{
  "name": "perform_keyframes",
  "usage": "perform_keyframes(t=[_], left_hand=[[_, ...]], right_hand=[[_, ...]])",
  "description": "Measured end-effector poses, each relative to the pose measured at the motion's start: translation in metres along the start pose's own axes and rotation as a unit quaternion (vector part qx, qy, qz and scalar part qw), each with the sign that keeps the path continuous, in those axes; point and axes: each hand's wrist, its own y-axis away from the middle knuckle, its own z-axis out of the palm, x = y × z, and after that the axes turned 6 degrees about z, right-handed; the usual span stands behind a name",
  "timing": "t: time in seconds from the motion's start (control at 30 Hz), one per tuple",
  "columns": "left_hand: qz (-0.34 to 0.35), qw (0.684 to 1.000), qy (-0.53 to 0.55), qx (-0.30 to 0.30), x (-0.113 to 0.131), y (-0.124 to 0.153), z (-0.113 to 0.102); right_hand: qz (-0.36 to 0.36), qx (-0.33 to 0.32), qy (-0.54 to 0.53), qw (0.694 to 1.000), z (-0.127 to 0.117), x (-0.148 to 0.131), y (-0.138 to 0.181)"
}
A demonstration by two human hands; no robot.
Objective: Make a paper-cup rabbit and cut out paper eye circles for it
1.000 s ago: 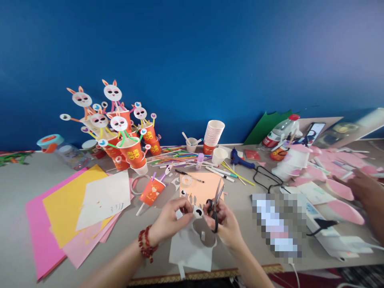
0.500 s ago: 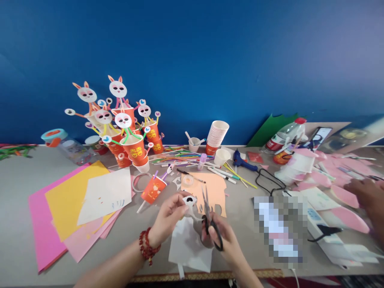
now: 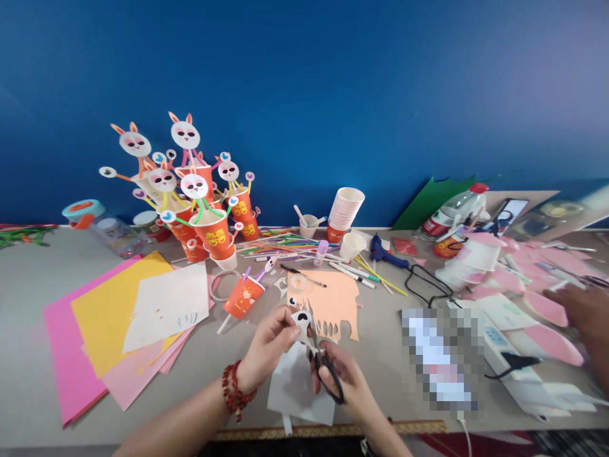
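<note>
Pinched in my left hand [image 3: 271, 336] is a small piece of white paper [image 3: 301, 330] with a black heart-like mark on it. My right hand [image 3: 340, 371] grips black-handled scissors [image 3: 328, 374], whose blades lie against the right edge of that piece. Beneath both hands a larger white sheet [image 3: 302, 387] rests on the table. Just beyond them is an orange paper [image 3: 328, 304] with a cut, ragged near edge. A red paper cup [image 3: 244, 296] with purple straws lies tilted to the left of it.
Red cups with rabbit faces [image 3: 209, 231] stand at the back left. Coloured sheets [image 3: 80, 330] lie left. Behind are stacked cups [image 3: 346, 212], straws and a blue glue gun [image 3: 387, 254]. Rightward are a blurred-out phone-like object [image 3: 440, 362], a power strip [image 3: 514, 374] and another person's hand [image 3: 578, 311].
My right hand has moved left, bringing the scissors from beside the white piece onto its edge. My left hand has barely shifted.
</note>
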Motion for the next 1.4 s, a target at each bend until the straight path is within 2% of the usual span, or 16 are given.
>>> perform_keyframes(t=[0.93,1.13,1.4], left_hand=[[-0.046,0.995,0.088,0.001,-0.005,0.004,0.007],[-0.049,0.995,0.088,0.01,-0.006,0.004,0.008],[-0.045,0.993,0.111,-0.001,-0.006,0.004,0.008]], right_hand=[[0.008,0.031,-0.044,0.999,0.003,0.012,-0.001],[0.0,0.024,-0.042,0.999,0.005,0.009,-0.002],[0.004,0.032,-0.044,0.999,0.004,0.019,-0.002]])
